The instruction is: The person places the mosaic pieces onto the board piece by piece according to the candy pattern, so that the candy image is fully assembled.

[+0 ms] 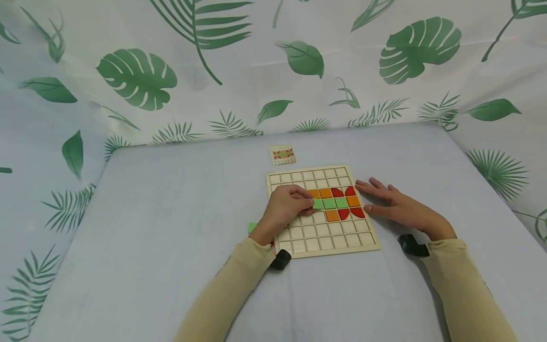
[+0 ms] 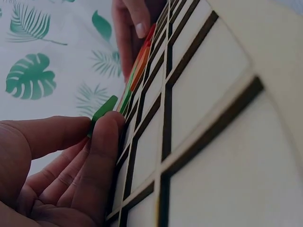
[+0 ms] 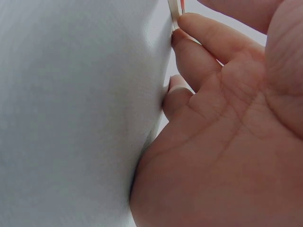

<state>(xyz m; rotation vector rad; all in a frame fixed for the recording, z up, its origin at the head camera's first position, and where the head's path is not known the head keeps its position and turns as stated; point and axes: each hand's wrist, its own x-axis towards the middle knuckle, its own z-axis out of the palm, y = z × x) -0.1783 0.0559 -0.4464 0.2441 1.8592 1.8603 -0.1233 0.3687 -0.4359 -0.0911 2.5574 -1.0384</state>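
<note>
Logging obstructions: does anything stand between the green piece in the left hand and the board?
Nothing visible but the left hand itself, pinching the green piece close to the board. The right hand is clear, at the board's right edge.

We see soft, even, slightly dim light across the worktop point(image 1: 149, 237), with a dark strip of shadow along the inner side of the right sleeve point(image 1: 463, 280). Our left wrist view is dimmer and greyer, the nearest part of the grid board point(image 2: 279, 52) soft. In our right wrist view, shadow darkens beneath the right hand point(image 3: 222, 127).
</note>
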